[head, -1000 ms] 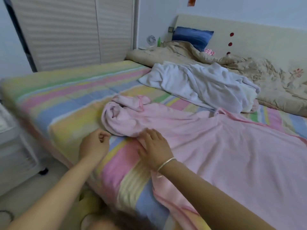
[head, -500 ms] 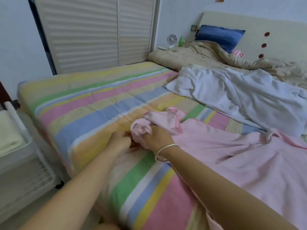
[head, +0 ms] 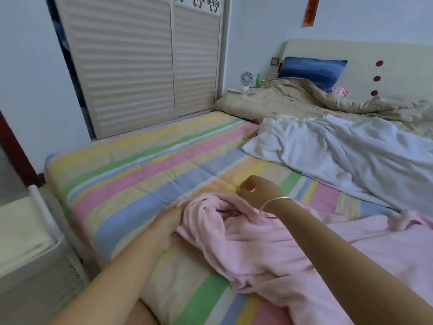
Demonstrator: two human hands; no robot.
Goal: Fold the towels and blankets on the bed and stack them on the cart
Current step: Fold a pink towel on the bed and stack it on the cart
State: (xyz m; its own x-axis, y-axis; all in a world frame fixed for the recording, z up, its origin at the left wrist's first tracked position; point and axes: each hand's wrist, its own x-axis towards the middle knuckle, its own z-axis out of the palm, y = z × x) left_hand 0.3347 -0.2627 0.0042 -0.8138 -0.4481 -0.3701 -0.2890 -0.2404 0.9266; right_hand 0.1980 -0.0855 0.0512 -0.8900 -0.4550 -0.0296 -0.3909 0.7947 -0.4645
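Note:
A pink towel point(head: 269, 249) lies bunched and rumpled on the striped bed point(head: 145, 174), spreading off to the right. My left hand point(head: 166, 227) grips its bunched left end from the side. My right hand point(head: 259, 191), with a bangle on the wrist, is just above the bunch with fingers curled, pinching the fabric's upper edge. A crumpled white blanket point(head: 332, 156) lies further back on the right. The white cart point(head: 41, 207) stands at the left beside the bed, with a pale folded cloth point(head: 18, 231) on its top shelf.
A beige quilt point(head: 304, 102) and a blue pillow point(head: 311, 69) lie by the headboard. A small fan point(head: 246, 79) sits on the bedside stand. Louvred wardrobe doors point(head: 140, 66) close the far side. The striped sheet shows bare on the bed's left half.
Both hands have gathered the pink towel's end into a bunch and drawn it nearer. My right hand has lifted off the bunch, and the view has swung left, showing the cart.

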